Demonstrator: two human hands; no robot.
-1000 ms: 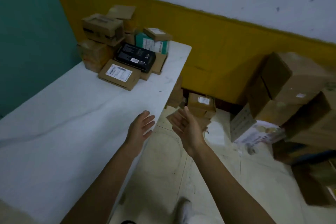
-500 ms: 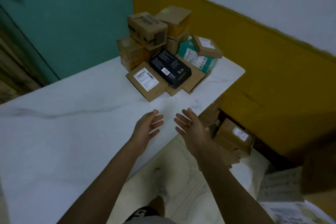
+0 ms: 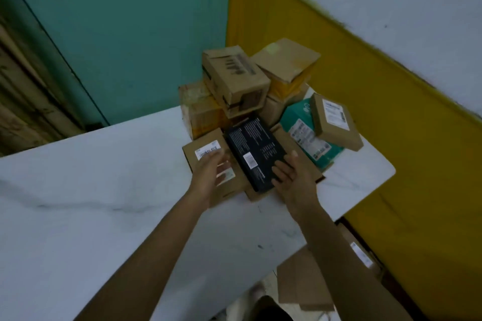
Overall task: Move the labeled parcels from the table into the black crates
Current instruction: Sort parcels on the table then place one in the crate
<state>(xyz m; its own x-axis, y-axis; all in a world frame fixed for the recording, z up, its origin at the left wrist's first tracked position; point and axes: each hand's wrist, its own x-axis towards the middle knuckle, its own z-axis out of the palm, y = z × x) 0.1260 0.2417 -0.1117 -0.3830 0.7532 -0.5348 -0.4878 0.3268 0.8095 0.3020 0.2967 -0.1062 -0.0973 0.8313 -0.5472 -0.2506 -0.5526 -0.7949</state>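
A pile of parcels sits at the far corner of the white table (image 3: 104, 203). At its front lies a flat brown parcel (image 3: 203, 146) with a white label; my left hand (image 3: 208, 177) hovers over it with fingers extended. Beside it a black box (image 3: 253, 151) lies on another flat brown parcel (image 3: 285, 138). My right hand (image 3: 292, 177) reaches the black box's near right edge, fingers straight and touching it. Behind are a teal parcel (image 3: 305, 133) with a small labeled brown parcel (image 3: 336, 122) on it, and stacked brown boxes (image 3: 234, 78). No black crate is in view.
A teal wall and a yellow-banded wall close in behind the pile. Brown boxes lie on the floor (image 3: 302, 281) below the table's right edge, one with a white label (image 3: 362, 253). My foot shows at the bottom.
Both hands have moved forward from the table's near edge to the front of the parcel pile. The view has swung left, away from the floor boxes.
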